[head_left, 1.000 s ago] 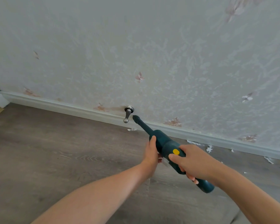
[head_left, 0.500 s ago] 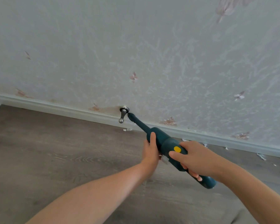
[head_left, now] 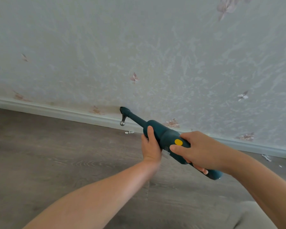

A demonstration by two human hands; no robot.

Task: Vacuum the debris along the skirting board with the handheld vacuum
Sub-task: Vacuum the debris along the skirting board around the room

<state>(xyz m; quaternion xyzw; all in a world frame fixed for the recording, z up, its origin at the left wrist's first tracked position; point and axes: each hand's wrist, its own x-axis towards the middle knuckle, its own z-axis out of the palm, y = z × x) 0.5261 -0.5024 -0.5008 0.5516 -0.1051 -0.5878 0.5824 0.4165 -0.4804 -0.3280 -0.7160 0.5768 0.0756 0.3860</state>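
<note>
Both hands wrap the handheld vacuum (head_left: 165, 138): your left hand (head_left: 151, 146) around its barrel, your right hand (head_left: 198, 151) on the grip. Its nozzle (head_left: 124, 110) sits high by the doorstop (head_left: 123, 121); drop it toward the debris (head_left: 129, 132) beyond your left hand and skim along the skirting board (head_left: 73, 114)

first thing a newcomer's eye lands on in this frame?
The dark teal handheld vacuum, centre frame, gripped by the left hand on its body and the right hand by its yellow button. Its nozzle points at the wall beside a metal doorstop, with white debris on the floor below.
</note>
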